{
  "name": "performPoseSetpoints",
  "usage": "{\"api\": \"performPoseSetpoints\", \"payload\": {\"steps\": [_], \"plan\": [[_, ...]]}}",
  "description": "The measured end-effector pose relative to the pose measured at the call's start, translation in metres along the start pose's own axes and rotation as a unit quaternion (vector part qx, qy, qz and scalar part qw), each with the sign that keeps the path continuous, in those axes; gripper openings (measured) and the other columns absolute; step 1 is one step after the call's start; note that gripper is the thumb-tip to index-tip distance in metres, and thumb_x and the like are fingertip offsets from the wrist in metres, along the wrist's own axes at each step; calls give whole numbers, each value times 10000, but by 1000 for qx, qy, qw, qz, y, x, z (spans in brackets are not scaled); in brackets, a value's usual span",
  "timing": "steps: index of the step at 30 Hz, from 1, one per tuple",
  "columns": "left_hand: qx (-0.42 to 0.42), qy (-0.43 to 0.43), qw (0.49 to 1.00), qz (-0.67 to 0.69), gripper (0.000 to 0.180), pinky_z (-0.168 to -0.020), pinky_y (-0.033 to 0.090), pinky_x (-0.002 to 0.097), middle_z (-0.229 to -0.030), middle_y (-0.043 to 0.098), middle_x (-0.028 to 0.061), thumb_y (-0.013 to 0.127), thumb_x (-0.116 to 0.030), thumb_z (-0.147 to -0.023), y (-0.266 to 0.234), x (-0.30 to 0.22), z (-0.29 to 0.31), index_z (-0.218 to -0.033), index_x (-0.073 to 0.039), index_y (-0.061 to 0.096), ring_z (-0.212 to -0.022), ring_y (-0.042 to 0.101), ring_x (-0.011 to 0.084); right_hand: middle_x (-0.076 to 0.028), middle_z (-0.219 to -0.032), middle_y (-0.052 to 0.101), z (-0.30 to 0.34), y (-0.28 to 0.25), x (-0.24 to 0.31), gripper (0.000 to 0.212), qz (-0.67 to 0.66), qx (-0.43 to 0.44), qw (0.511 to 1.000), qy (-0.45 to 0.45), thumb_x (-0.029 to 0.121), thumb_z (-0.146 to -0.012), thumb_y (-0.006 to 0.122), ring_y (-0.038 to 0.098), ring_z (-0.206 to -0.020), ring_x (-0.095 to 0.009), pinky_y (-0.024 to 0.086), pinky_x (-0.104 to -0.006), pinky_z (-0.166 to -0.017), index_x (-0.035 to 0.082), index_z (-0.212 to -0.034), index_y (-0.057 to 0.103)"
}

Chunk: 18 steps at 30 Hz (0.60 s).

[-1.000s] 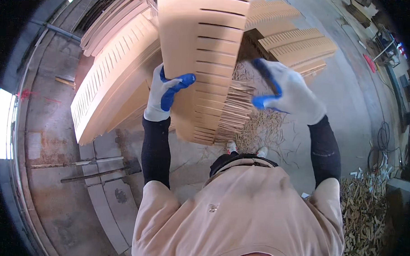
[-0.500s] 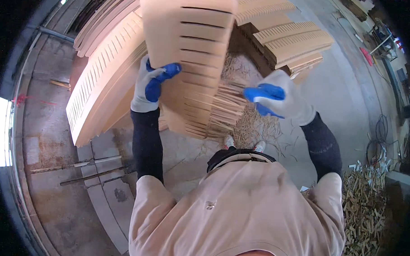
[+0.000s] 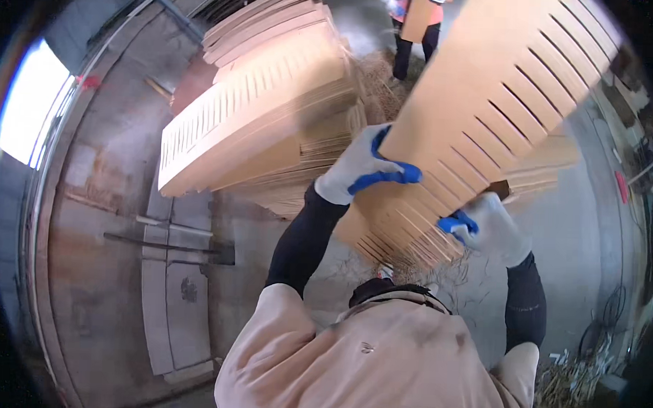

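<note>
I hold a stack of slotted cardboard sheets [image 3: 488, 116] up in front of me, tilted toward the upper right. My left hand [image 3: 360, 165], in a white glove with blue fingertips, grips the stack's left edge. On the lower right edge my right hand [image 3: 487, 227], gloved the same way, is closed on the sheets. Thin loose cardboard strips hang from the stack's bottom end.
A big pile of slotted cardboard sheets [image 3: 265, 115] lies to the left on the concrete floor. Another person in an orange top [image 3: 415, 24] stands at the top holding a cardboard piece. Cardboard scraps [image 3: 572, 385] lie at the lower right. A long metal bar [image 3: 167, 243] lies at the left.
The stack has swung from upright to leaning right. My right hand has closed on its lower right edge. The view has turned, bringing the other person in.
</note>
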<state>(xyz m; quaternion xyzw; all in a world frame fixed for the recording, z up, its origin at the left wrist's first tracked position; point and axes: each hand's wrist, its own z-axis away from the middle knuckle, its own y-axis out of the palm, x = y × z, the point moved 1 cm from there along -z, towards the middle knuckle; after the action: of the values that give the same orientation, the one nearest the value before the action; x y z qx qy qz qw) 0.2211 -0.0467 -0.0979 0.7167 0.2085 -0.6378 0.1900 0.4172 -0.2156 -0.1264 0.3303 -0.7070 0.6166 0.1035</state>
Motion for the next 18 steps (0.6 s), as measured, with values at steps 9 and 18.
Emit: {"api": "performPoseSetpoints", "payload": {"steps": [9,18], "plan": [[-58,7,998,27,446,-763,521,283,-992,624,63,716,-44,-655,-26,-2,-5,-1073,19,575,-864,606,131,-165,-845,612,26,-2,-18,326,-126,115,979,112,246,-693,701,584,-749,-343,455,-377,-735,18,-906,607],[-143,14,988,-56,260,-527,369,167,-714,604,-26,683,-135,-670,-22,-3,-2,-902,-39,616,-569,506,43,-232,-948,592,13,-7,-14,760,29,-155,987,18,427,-697,716,591,-890,-350,458,-378,-793,-51,-1222,445]]}}
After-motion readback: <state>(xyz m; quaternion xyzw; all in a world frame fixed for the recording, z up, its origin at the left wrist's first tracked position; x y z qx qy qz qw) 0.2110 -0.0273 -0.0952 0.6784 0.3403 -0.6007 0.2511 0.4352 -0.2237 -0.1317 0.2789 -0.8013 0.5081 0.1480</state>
